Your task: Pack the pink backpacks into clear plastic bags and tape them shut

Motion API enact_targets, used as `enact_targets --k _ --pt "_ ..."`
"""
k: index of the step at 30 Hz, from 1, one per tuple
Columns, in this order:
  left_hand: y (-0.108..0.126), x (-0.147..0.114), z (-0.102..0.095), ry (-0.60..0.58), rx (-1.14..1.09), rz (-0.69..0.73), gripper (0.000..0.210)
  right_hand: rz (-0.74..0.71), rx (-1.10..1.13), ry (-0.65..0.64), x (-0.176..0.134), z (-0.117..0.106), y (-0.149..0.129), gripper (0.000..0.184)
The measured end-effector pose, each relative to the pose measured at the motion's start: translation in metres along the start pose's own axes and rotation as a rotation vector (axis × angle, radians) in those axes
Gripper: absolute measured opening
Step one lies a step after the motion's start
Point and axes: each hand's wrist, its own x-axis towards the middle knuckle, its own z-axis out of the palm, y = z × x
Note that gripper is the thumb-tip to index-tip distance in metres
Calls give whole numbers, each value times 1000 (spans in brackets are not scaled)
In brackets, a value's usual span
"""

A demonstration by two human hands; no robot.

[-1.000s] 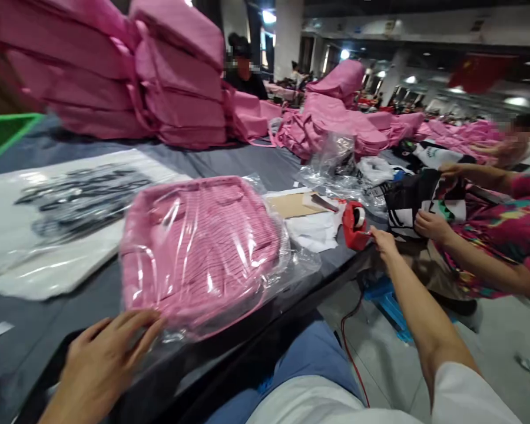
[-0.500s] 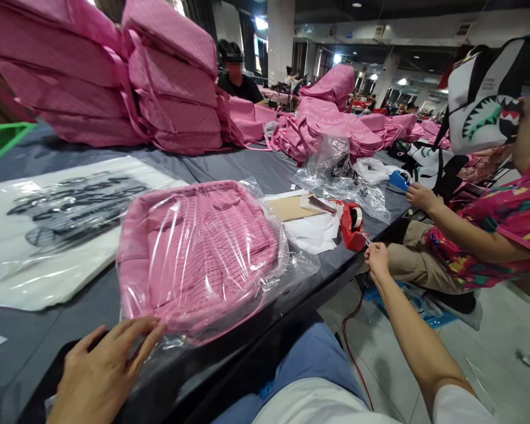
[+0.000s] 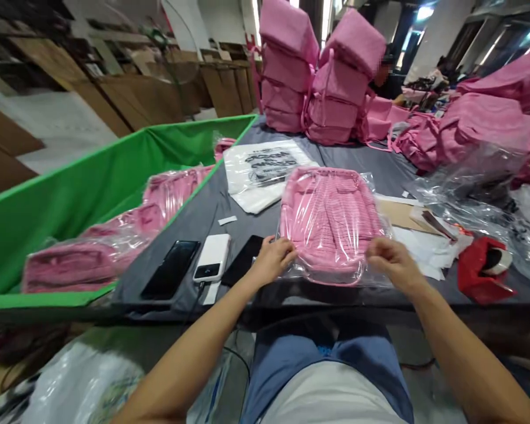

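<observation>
A pink backpack [image 3: 331, 218] lies flat on the table inside a clear plastic bag [image 3: 307, 268]. My left hand [image 3: 271, 262] has its fingers curled on the bag's lower left corner. At the lower right edge of the bag, my right hand [image 3: 391, 262] is closed in a pinch, slightly blurred. The strip of clear tape it was pulling is too fine to make out now. To the right, near the table edge, stands a red tape dispenser [image 3: 479, 274] with a tape roll in it.
Left are a black phone [image 3: 171, 270], a white power bank [image 3: 212, 259] and a green bin [image 3: 128, 147] with bagged pink backpacks. Printed plastic bags [image 3: 265, 168] lie behind. Pink backpack stacks [image 3: 287, 70] stand at the back; paper sheets [image 3: 424, 250] lie right.
My right hand has left the tape dispenser and come to the bag's lower right edge. My left hand stays at the lower left corner. The view has swung left, bringing the green bin into sight.
</observation>
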Motion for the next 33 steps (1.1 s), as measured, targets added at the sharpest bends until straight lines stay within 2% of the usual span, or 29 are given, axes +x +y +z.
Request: enact_targets --k 2,4,6,7,9,11,14,16,17,19,22,24,26,28,30,31,33 --pt "-1 -1 1 6 -5 4 22 -42 -226 -293 41 33 0 48" --pt "-1 -2 2 9 -6 9 21 -53 -498 -530 79 59 8 40" --pt "-1 -2 3 5 -13 9 21 2 -796 -663 108 72 19 31" --pt "-2 -2 3 0 -21 7 21 50 -915 -677 119 73 25 28" --pt "-2 -1 2 -9 -41 -5 20 142 -1043 -614 133 67 34 28" --pt "-3 -1 1 -15 -56 -14 19 192 -1074 -505 135 54 37 30" --pt "-5 -2 2 -14 -69 -12 20 138 -1049 -300 118 44 33 22" --pt "-6 -2 3 -6 -71 -7 21 39 -985 -217 100 52 29 15" --pt "-7 -2 3 -1 -67 -4 20 -7 -967 -221 91 60 27 13" --pt "-8 -2 4 1 -53 0 20 -29 -1004 -313 80 81 27 15" --pt "-7 0 5 -26 -32 -15 20 95 -1127 -451 84 110 32 23" --pt "-6 2 3 -41 -27 -37 20 173 -1160 -467 93 120 36 29" --pt "-6 3 -2 -67 -67 -54 21 180 -1140 -443 97 121 37 34" --pt "-9 4 -11 -99 -203 -86 22 107 -1037 -382 88 109 39 35" --pt "-17 5 -21 -52 -380 -141 30 -20 -871 -237 63 85 42 35" --pt "-23 7 -25 16 -453 -189 35 -80 -791 -123 45 68 45 35" --pt "-36 12 -27 168 -530 -310 42 -128 -722 193 4 26 51 39"
